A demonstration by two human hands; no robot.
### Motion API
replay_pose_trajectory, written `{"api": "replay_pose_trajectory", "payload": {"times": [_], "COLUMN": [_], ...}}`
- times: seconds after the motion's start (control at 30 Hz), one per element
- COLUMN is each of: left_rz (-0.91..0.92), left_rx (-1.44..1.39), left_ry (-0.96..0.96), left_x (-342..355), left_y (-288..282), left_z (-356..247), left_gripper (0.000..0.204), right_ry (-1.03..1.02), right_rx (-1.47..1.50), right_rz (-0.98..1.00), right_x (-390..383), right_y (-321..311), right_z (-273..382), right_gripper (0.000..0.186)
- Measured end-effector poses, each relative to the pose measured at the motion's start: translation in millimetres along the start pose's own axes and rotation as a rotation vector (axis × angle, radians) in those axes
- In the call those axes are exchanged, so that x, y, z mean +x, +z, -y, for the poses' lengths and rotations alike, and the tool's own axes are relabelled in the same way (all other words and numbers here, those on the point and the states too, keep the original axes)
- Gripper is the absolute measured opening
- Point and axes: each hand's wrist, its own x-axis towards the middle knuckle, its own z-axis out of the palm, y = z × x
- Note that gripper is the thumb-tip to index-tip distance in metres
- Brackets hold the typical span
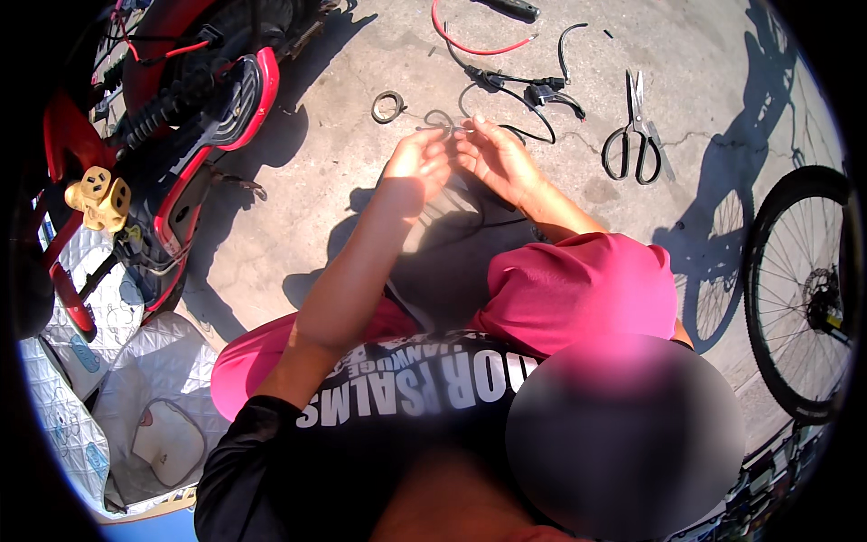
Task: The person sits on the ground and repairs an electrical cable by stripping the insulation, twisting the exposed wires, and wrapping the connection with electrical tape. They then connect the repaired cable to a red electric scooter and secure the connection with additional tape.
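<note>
My left hand (419,163) and my right hand (496,160) meet over the concrete floor, fingertips close together. Each pinches part of a thin dark cable (437,116), whose loop shows just beyond the left fingers. What lies right between the fingertips is too small to make out. Past my right hand, black cables (542,135) run to dark connectors (545,94) on the ground. Black-handled scissors (635,101) lie to the right with their blades pointing away. A roll of tape (377,112) rests on the floor, left of the cable loop.
A red motor scooter (257,104) stands at the left, a yellow plug adapter (97,197) on it. Quilted fabric (135,370) lies below. At the far edge are a red cable (483,52) and a dark-handled tool (515,8). A bicycle wheel (757,303) stands right.
</note>
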Motion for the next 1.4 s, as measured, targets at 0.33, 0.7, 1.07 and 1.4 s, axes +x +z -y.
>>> {"api": "replay_pose_trajectory", "payload": {"times": [0.33, 0.7, 1.07, 1.4], "left_rz": [0.141, 0.091, 0.048, 0.268], "left_rx": [0.003, 0.343, 1.007, 1.212], "left_ry": [-0.275, -0.095, 0.889, 1.036], "left_x": [9.5, 5.6, 9.9, 3.5], "left_y": [-16.7, -8.8, -14.1, -12.6], "left_z": [-2.8, -3.7, 15.4, 6.4], "left_gripper": [0.022, 0.018, 0.011, 0.019], "right_ry": [0.105, -0.323, 0.031, 0.206], "right_rx": [-0.428, -1.057, -0.532, -0.785], "right_rz": [0.363, 0.020, -0.186, -0.155], "right_x": [-4.0, 8.8, -2.1, 7.9], "right_y": [-9.6, -1.9, 28.8, 24.3], "right_z": [18.2, 9.8, 16.3, 37.6], "right_gripper": [0.040, 0.013, 0.019, 0.021]}}
